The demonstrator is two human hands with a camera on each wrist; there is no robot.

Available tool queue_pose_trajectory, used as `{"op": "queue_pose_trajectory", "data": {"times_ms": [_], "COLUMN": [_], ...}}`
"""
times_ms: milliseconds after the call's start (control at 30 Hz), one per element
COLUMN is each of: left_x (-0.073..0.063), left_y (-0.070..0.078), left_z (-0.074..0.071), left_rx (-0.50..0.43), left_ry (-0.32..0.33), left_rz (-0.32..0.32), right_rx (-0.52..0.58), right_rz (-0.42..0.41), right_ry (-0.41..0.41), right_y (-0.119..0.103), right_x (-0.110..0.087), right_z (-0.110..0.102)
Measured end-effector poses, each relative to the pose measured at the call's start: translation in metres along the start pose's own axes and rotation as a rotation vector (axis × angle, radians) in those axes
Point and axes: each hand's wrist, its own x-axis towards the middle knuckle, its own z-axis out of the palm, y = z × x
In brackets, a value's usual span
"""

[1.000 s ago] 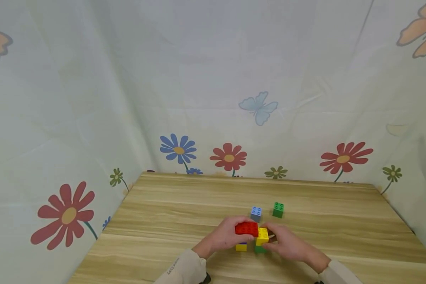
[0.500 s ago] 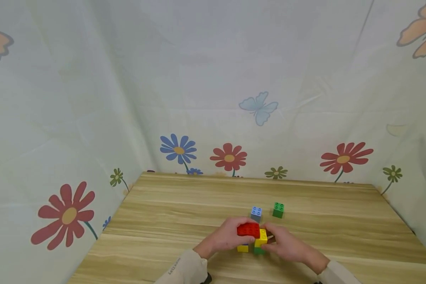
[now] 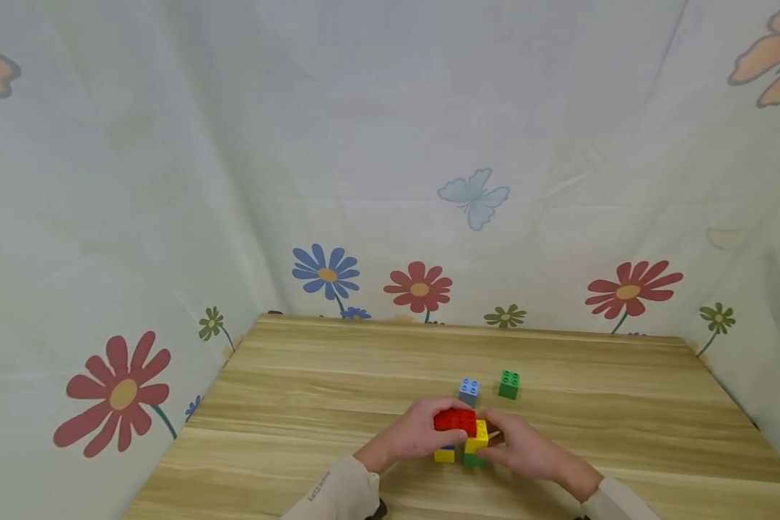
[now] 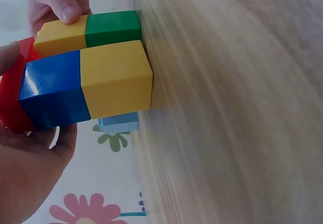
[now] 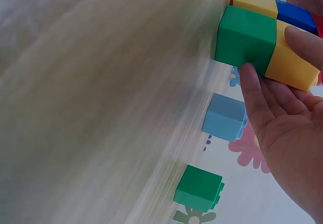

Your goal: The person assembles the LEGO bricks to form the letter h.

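Note:
My left hand (image 3: 419, 432) grips a long red brick (image 3: 453, 420) by its sides. The red brick sits on a blue brick (image 4: 53, 88), which stands on a yellow brick (image 4: 116, 77). Close beside this stack, my right hand (image 3: 526, 446) pinches another yellow brick (image 5: 292, 57) between thumb and fingers. A green brick (image 5: 247, 36) is under that yellow one, with a fingertip against it. The red brick's right end meets the upper yellow brick; whether their studs are joined, I cannot tell.
Behind the hands on the wooden table (image 3: 338, 368) stand a light blue brick (image 3: 469, 391) and, to its right, a green brick (image 3: 510, 384). A floral cloth (image 3: 364, 144) hangs along the table's back and sides.
The red brick with its stack has shifted slightly right, and the yellow-and-green stack slightly left, so they sit closer together. Both hands keep their grip.

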Motion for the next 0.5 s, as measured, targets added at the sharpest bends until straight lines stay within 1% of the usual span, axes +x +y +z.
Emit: {"op": "queue_pose_trajectory", "data": {"times_ms": [300, 500], "left_x": [-0.001, -0.002], "left_y": [0.006, 0.011], "left_z": [-0.002, -0.003], "left_rx": [0.063, 0.102], "left_ry": [0.002, -0.006], "left_rz": [0.011, 0.021], "right_rx": [0.017, 0.018], "right_rz": [0.016, -0.007], "right_ry": [-0.005, -0.004], "right_y": [0.002, 0.001], "right_x": [0.0, -0.001], "right_z": [0.0, 0.0]}}
